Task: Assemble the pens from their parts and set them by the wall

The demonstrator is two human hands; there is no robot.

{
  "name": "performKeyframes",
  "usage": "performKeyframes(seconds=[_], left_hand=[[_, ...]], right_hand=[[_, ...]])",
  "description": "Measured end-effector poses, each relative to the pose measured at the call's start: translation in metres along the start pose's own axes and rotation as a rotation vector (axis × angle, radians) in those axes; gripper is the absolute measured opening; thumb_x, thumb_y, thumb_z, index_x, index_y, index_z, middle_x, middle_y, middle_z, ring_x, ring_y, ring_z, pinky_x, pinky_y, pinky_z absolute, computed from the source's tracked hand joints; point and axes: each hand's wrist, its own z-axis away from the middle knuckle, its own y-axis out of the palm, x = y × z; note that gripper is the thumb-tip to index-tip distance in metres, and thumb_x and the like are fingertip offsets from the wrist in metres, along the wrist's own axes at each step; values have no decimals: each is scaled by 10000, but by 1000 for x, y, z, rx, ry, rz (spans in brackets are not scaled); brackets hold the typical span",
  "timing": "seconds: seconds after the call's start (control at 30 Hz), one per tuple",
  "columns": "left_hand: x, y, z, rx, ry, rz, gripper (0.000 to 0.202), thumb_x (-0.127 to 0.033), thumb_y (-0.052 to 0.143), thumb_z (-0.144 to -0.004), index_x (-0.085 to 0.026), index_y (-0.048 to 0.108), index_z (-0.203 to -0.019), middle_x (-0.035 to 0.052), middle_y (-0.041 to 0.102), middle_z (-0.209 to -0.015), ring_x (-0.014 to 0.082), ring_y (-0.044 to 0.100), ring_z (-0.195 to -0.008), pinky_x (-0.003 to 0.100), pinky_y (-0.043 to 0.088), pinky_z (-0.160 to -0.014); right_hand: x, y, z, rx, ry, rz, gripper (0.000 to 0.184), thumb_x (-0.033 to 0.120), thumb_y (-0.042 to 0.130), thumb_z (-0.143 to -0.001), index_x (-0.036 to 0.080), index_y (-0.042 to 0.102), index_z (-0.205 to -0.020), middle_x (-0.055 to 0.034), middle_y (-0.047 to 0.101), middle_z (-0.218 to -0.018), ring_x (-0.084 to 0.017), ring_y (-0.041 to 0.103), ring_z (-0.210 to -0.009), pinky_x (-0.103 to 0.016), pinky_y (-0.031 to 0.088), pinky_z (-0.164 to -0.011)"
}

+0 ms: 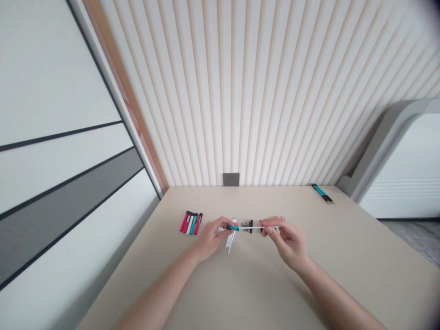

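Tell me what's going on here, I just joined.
A person holds a thin white tube between both hands, the left hand at its teal end and the right hand at the other. On the beige desk lie a row of red, white and teal pens, more white tubes and small black parts.

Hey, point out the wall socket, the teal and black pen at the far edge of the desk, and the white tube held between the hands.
wall socket [231, 179], head view, on its grey faceplate
teal and black pen [321, 191], head view, on its teal barrel
white tube [250, 228], head view, on its middle between the hands
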Motion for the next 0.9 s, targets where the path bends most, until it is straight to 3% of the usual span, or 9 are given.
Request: performKeyframes(seconds=[0.17, 0.4, 0.67, 0.9], left_hand=[[0, 0, -1, 1, 11, -50, 204, -335, 553, -914, -210, 688, -1003, 38, 724, -958, 201, 644, -911, 285, 461, -833], [6, 1, 1, -59, 35, -48, 166, -330, 618, -875, -201, 692, -950, 35, 720, -914, 194, 646, -866, 270, 469, -802], [10, -2, 4, -134, 44, 96, 181, -335, 688, -824, -164, 700, -883, 35, 703, -795, 172, 630, -754, 242, 463, -698], [10, -1, 3, -89, 20, 30, 219, -369, 703, -807, -168, 731, -891, 47, 725, -827, 189, 648, -787, 260, 468, -739]], right_hand=[[1, 1, -2, 66, 4, 108, 117, 216, 582, -906, 224, 689, -952, -60, 713, -820, -195, 663, -747, -320, 525, -680], [-1, 9, -7, 175, 159, 119, 173, 334, 579, -908, 226, 710, -873, -76, 716, -866, -212, 650, -800, -319, 512, -699], [-17, 12, -4, 201, 405, 196, 254, 415, 622, -858, 191, 721, -789, -25, 668, -677, -161, 560, -623, -255, 412, -568], [-22, 16, 1, 329, 445, 280, 474, 480, 457, -931, 169, 622, -614, -10, 594, -555, -139, 507, -534, -237, 356, -509]])
